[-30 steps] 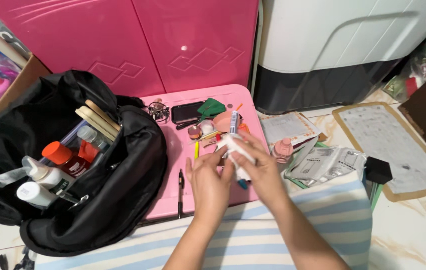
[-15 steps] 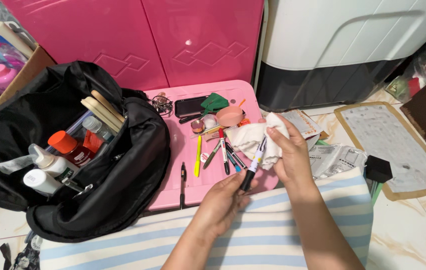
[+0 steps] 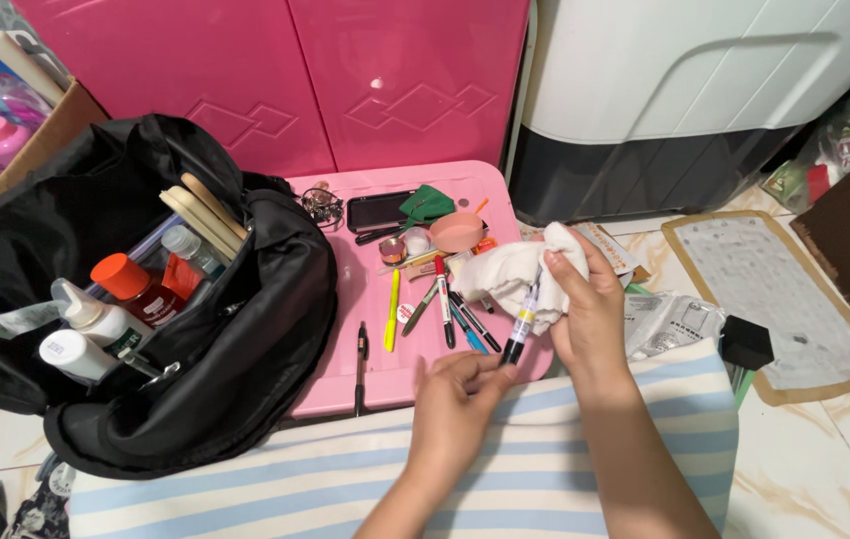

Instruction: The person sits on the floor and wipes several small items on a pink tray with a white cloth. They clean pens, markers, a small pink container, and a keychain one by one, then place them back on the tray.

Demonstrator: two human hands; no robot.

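Observation:
My right hand [image 3: 588, 305] grips a crumpled white cloth [image 3: 510, 271] wrapped around the upper part of a marker pen [image 3: 521, 327]. My left hand [image 3: 457, 399] holds the pen's dark lower tip between its fingers, just above a blue and white striped cloth [image 3: 505, 469] on my lap. Both hands hover at the front right corner of a pink tabletop [image 3: 385, 369]. Several pens [image 3: 445, 304] lie loose on that table to the left of the cloth.
An open black bag [image 3: 245, 339] with bottles and sticks fills the left. A lone black pen [image 3: 360, 364], a dark phone [image 3: 375, 212], a pink cup [image 3: 457, 232] and a green cloth [image 3: 425, 206] lie on the table. Papers [image 3: 669, 319], a mat [image 3: 779, 299] and a white appliance [image 3: 684, 90] are right.
My right hand picked up the white cloth and pen and moved right. My left hand dropped back toward my lap and now pinches the pen's lower end.

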